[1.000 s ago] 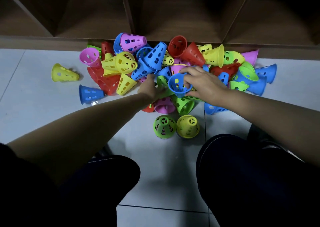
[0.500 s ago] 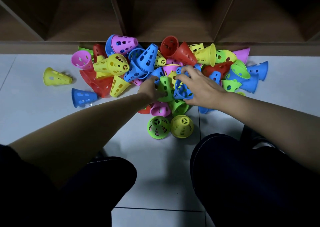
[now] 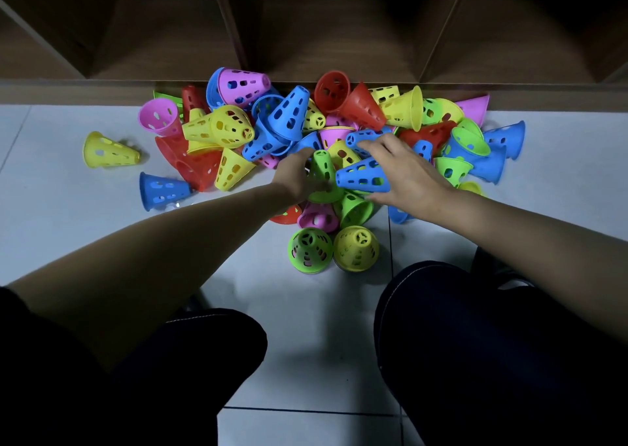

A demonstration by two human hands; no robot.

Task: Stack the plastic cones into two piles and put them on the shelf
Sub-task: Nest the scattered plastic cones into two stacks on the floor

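1. A pale tiled floor [image 3: 68, 234] runs up to a wooden shelf [image 3: 333, 44] whose open cubbies fill the top of the head view.
2. A heap [image 3: 363, 105] of holed plastic cones in pink, yellow, blue, red and green lies on the floor against the shelf's base.
3. The left hand [image 3: 299, 173] reaches into the front of the heap. Its fingers are curled round a green cone [image 3: 323, 170], which stands narrow end up.
4. The right hand [image 3: 407, 177] clamps a blue cone [image 3: 362, 177] between the thumb below and the fingers above. This cone lies on its side with its narrow tip pointing left at the green cone. I cannot tell whether the 2 touch.
5. Nearer the person, 2 cones stand upright, just beside each other: a near green cone [image 3: 310, 250] and a near yellow cone [image 3: 356, 248].
6. Left of the heap, a stray yellow cone [image 3: 108, 151] lies well apart on its side. A stray blue cone [image 3: 163, 190] lies beside the heap's red cones.
7. Legs [image 3: 492, 343] in dark trousers frame the bottom of the view.
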